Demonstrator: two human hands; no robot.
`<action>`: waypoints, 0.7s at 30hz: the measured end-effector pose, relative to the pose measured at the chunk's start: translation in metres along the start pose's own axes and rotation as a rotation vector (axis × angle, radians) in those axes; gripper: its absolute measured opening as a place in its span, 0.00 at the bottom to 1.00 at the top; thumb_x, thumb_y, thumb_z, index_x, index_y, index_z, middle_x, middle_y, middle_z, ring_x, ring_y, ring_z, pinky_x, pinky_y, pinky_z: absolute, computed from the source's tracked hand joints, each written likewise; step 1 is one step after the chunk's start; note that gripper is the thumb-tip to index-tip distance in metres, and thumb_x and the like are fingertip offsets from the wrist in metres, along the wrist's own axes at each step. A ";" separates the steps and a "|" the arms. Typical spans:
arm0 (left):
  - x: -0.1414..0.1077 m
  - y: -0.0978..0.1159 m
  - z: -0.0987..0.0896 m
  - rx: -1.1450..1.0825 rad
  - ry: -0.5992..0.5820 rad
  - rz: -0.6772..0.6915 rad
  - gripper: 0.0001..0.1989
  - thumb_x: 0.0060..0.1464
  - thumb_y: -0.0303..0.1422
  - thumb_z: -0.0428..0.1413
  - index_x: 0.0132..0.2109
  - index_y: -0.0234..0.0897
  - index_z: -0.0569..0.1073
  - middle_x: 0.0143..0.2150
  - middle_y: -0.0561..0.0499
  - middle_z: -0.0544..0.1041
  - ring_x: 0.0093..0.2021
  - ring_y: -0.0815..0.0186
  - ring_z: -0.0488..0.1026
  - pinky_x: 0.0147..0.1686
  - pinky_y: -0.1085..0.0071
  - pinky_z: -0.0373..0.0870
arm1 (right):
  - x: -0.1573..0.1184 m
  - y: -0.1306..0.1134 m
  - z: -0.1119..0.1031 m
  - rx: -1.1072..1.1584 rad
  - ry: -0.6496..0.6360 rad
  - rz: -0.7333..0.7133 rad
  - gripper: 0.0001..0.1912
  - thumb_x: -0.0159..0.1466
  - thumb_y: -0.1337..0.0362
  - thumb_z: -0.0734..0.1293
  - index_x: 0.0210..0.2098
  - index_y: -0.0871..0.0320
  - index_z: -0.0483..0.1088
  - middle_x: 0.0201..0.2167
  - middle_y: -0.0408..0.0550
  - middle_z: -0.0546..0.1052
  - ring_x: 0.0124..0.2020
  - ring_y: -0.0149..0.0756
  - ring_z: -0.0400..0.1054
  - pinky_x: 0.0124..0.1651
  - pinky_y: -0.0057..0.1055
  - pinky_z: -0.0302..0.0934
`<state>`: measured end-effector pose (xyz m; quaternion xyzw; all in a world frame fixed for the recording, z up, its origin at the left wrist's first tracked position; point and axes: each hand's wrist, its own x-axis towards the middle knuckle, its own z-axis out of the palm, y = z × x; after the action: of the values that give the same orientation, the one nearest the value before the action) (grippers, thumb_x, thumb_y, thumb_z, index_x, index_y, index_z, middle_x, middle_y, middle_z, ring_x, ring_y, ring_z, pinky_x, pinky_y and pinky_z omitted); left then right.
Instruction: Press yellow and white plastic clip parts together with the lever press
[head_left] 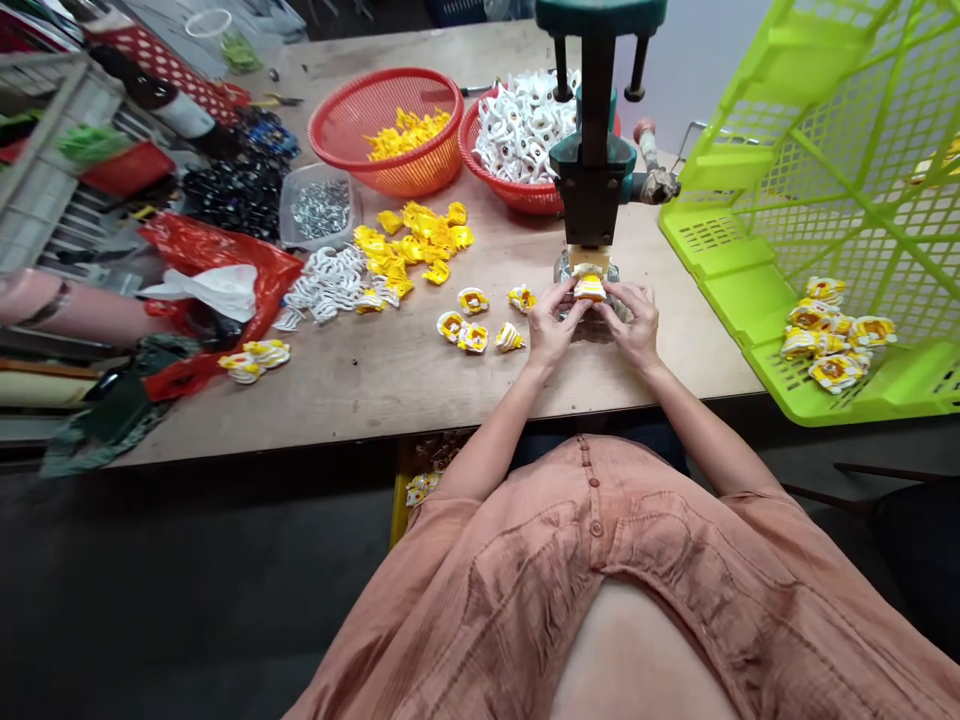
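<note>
Green crate (742,300) holds yellow-white pieces (836,338); hands (553,328) hold another piece (590,289).

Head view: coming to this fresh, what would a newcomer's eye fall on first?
Probably the big lime-green basket on the right, with yellow-and-white pieces inside. Next, the press near top centre, with the left hand and right hand holding a striped piece at its lower end. Farther back, one red basket holds yellow pieces; another red basket is heaped with white ones.
</note>
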<state>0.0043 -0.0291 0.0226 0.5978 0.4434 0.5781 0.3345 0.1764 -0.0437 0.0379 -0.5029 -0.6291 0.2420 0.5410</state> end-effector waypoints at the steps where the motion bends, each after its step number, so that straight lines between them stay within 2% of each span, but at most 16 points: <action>1: 0.004 -0.004 0.002 0.022 0.014 0.020 0.26 0.62 0.52 0.66 0.59 0.40 0.83 0.55 0.42 0.84 0.50 0.58 0.83 0.54 0.60 0.81 | 0.003 0.007 0.005 -0.068 0.038 -0.028 0.17 0.70 0.48 0.72 0.52 0.48 0.83 0.50 0.51 0.84 0.55 0.50 0.72 0.67 0.60 0.67; 4: 0.015 -0.017 0.010 0.138 0.083 0.047 0.19 0.66 0.48 0.64 0.56 0.41 0.84 0.55 0.42 0.84 0.58 0.54 0.79 0.63 0.54 0.76 | 0.013 0.026 0.021 -0.191 0.109 -0.060 0.13 0.72 0.53 0.70 0.51 0.48 0.83 0.50 0.51 0.83 0.56 0.49 0.70 0.67 0.59 0.67; 9: 0.033 -0.029 0.015 0.261 0.108 0.032 0.10 0.67 0.39 0.63 0.50 0.42 0.85 0.51 0.43 0.81 0.56 0.55 0.77 0.62 0.57 0.74 | 0.029 0.041 0.032 -0.247 0.146 -0.063 0.11 0.72 0.58 0.69 0.47 0.51 0.84 0.49 0.54 0.81 0.56 0.50 0.67 0.63 0.53 0.70; 16: 0.040 -0.022 0.001 0.351 -0.013 0.090 0.12 0.66 0.37 0.62 0.53 0.41 0.84 0.55 0.42 0.77 0.59 0.52 0.75 0.64 0.55 0.73 | 0.036 0.038 0.010 -0.261 -0.051 -0.046 0.13 0.72 0.54 0.69 0.49 0.47 0.84 0.53 0.54 0.78 0.61 0.56 0.63 0.69 0.62 0.62; 21: 0.043 -0.018 0.001 0.363 -0.057 0.066 0.09 0.64 0.34 0.63 0.50 0.42 0.84 0.49 0.45 0.78 0.56 0.52 0.76 0.63 0.54 0.73 | 0.047 0.040 -0.005 -0.243 -0.149 -0.120 0.13 0.71 0.55 0.68 0.49 0.46 0.84 0.52 0.53 0.80 0.57 0.53 0.67 0.65 0.57 0.67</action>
<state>-0.0003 0.0168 0.0234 0.6785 0.5110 0.4822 0.2145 0.2004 0.0122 0.0256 -0.5069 -0.7212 0.1681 0.4413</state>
